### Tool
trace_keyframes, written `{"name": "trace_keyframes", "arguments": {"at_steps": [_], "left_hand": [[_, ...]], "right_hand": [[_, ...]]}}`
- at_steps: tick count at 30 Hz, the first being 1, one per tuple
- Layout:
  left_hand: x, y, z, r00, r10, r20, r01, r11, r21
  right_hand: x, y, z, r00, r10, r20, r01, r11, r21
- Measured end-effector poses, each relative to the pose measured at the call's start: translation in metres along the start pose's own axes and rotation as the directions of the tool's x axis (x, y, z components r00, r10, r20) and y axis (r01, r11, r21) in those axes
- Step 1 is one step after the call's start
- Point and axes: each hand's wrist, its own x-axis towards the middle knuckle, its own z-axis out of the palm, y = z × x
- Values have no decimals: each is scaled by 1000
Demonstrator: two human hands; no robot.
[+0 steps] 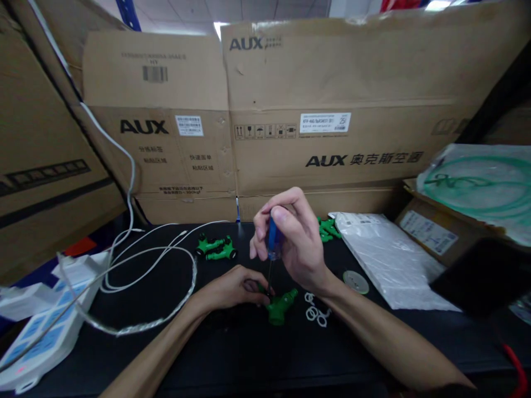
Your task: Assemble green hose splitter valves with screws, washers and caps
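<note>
Right hand: fingers wrapped round blue-handled screwdriver, shaft pointing down | Left hand: fingertips gripping green branched fitting, its body just right of them | White rings: farther right of those fingertips | Paired green fittings: beyond left fingers

Black tabletop, green fittings, white rings, power strip
</note>
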Motion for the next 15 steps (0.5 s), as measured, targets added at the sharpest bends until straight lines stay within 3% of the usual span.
{"name": "trace_keyframes", "arguments": {"at_steps": [6,9,12,15], "left_hand": [[0,-2,-1,999,-21,-28,24,996,87],[0,1,-2,999,-26,-19,28,993,113],[-1,5,-2,1000,-30,-6,31,993,116],[-1,4,-2,999,-35,-21,38,990,133]], "right_hand": [[4,1,4,997,74,12,-75,996,52],[9,-1,-6,966,168,197,-202,965,169],[17,-4,-23,886,214,411,-329,916,231],[21,-4,-28,869,243,430,-365,903,228]]}}
